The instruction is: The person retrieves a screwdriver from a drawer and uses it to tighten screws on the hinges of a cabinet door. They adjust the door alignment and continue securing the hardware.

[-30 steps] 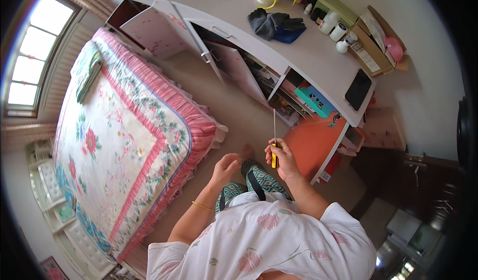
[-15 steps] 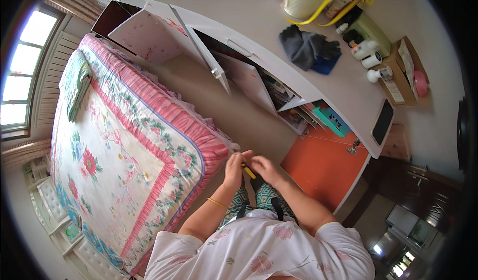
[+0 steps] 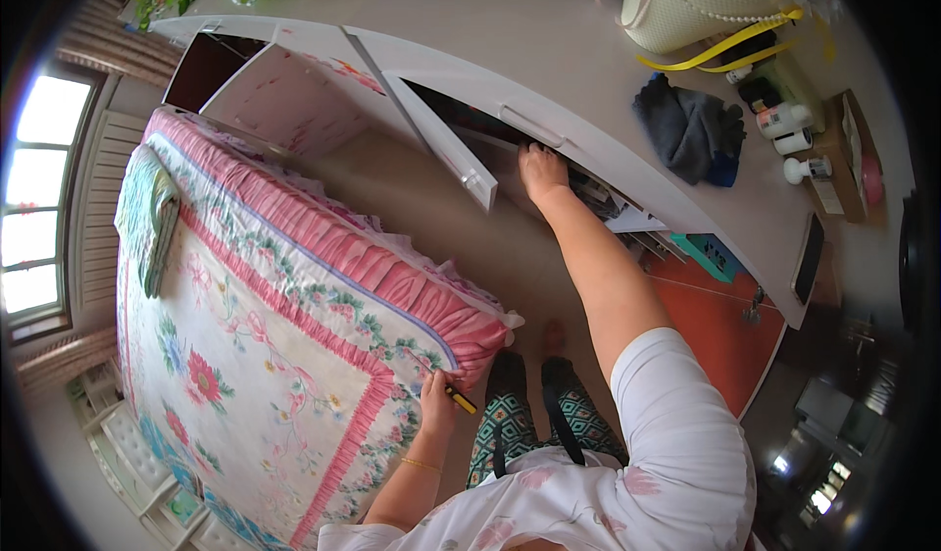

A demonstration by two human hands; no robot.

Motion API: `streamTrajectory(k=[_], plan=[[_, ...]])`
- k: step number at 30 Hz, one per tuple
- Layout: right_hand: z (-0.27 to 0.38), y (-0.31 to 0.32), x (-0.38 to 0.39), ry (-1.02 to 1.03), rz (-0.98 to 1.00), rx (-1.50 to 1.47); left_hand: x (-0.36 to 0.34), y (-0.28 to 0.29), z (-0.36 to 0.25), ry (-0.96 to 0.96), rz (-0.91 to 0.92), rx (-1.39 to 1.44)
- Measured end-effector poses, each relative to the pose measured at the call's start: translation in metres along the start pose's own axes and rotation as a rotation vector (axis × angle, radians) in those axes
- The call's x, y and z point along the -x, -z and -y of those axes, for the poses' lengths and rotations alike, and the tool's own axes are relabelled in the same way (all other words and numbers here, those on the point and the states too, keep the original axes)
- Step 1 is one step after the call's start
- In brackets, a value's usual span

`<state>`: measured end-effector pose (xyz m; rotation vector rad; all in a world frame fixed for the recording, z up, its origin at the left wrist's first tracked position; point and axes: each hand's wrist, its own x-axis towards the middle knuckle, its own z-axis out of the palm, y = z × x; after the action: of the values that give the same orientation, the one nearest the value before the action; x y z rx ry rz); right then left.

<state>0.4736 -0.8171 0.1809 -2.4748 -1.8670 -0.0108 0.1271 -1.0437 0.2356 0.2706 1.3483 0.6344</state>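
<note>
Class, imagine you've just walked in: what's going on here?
A person's left hand holds a screwdriver with a yellow-and-black handle by the corner of the bed. The right hand reaches into the cabinet's front opening, just below a drawer handle; whether its fingers grip anything is hidden. Several cabinet doors stand open, including a white one left of that hand. Grey gloves lie on top.

The flower-patterned bed shows a home bedroom.
</note>
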Motion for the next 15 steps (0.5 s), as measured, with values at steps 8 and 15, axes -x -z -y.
streamTrajectory(k=[8, 15], plan=[[-0.029, 0.012, 0.044, -0.023, -0.292, 0.003, -0.012, -0.030, -0.002, -0.013, 0.132, -0.004], [-0.060, 0.037, 0.089, 0.069, -0.329, -0.004, -0.044, -0.092, -0.023, -0.084, 0.368, -0.276]])
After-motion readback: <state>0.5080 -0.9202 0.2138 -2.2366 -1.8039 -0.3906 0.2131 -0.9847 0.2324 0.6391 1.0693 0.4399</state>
